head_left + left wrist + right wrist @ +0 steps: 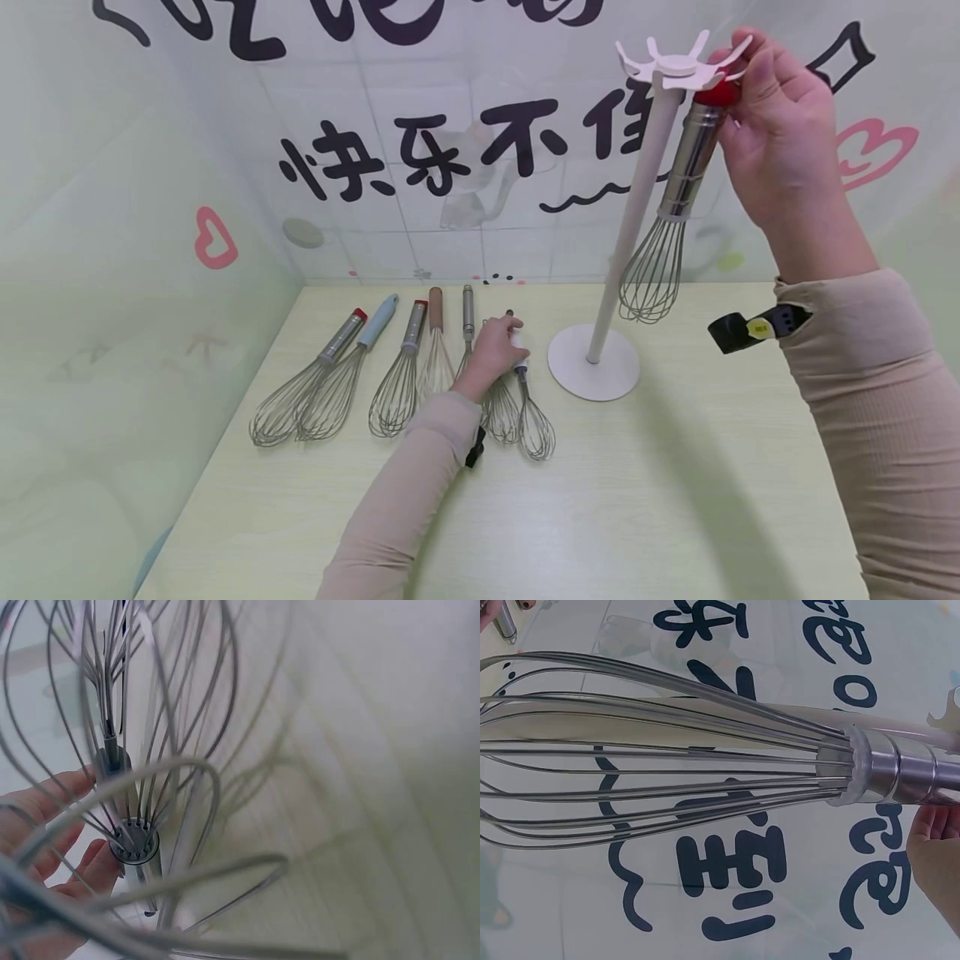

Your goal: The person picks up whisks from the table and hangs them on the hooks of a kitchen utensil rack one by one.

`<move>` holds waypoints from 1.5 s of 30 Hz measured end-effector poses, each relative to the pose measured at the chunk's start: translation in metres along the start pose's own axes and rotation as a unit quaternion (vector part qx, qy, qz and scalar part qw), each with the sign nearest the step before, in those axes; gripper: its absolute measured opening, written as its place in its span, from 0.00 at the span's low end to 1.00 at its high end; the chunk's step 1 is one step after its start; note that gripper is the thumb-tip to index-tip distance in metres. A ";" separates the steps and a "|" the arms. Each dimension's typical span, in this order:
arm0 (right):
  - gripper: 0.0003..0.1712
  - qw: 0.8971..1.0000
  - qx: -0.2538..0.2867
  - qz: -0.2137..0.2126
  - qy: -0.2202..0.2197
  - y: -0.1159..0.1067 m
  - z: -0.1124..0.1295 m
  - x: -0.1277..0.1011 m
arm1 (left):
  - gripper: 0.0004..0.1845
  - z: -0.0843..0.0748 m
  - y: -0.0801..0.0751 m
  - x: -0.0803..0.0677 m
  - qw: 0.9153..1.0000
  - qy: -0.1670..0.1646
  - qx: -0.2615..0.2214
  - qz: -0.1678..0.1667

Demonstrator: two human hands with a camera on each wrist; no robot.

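- Up top, the right hand (780, 125) grips the red-capped whisk (678, 200) by its handle end, fingers curled round the cap at the slotted head of the stand (637, 217)
- That whisk hangs nearly upright, long axis running down beside the stand's tilted pole, wires lowest and clear of the round base; the cap sits at a slot in the head, though whether it is seated there I cannot tell
- Down on the table (675, 500), the left hand (495, 354) rests over the handle of a small whisk (525, 408), fingers curled on it
- Its axis points away from the person, wires nearest the sleeve, and the stand's base lies just to its right
- Five more whisks (360, 375) lie in a row to the left of that hand
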State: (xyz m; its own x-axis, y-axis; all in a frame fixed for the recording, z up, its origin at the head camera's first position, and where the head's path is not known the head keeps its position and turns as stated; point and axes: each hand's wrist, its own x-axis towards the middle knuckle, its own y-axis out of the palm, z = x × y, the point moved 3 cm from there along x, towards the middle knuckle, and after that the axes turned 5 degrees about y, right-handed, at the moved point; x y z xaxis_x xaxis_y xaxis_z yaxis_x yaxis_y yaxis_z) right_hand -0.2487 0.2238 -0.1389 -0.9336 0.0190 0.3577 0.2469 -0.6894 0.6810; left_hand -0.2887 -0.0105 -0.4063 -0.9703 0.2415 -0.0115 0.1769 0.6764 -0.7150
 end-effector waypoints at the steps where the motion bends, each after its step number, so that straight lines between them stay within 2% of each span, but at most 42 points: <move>1: 0.18 1.000 0.001 -0.001 0.000 0.000 0.000 0.000 | 0.26 0.000 0.000 0.000 1.000 0.000 -0.001 0.000; 9: 0.17 1.000 -0.004 0.003 -0.006 0.001 0.001 -0.002 | 0.27 0.000 0.002 0.000 1.000 0.005 0.014 -0.006; 27: 0.16 1.000 -0.022 0.008 -0.011 0.005 -0.001 -0.005 | 0.29 -0.001 0.004 -0.004 0.998 -0.047 0.029 0.006; 34: 0.16 1.000 -0.024 0.004 -0.009 0.005 0.000 -0.006 | 0.30 -0.001 0.004 -0.004 0.999 -0.042 0.024 0.014; 41: 0.16 1.000 -0.022 0.001 -0.011 0.005 -0.001 -0.006 | 0.31 -0.003 0.004 -0.002 1.000 -0.027 0.013 -0.001; 45: 0.16 1.000 -0.026 0.001 -0.011 0.005 0.000 -0.006 | 0.34 -0.005 0.004 -0.001 1.000 -0.026 -0.009 -0.006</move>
State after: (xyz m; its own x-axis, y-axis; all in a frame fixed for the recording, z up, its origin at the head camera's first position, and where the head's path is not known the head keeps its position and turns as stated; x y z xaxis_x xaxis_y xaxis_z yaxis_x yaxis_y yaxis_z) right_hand -0.2423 0.2201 -0.1377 -0.9271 0.0338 0.3733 0.2336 -0.7268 0.6459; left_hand -0.2857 -0.0045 -0.4053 -0.9797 0.1964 -0.0395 0.1670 0.6919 -0.7024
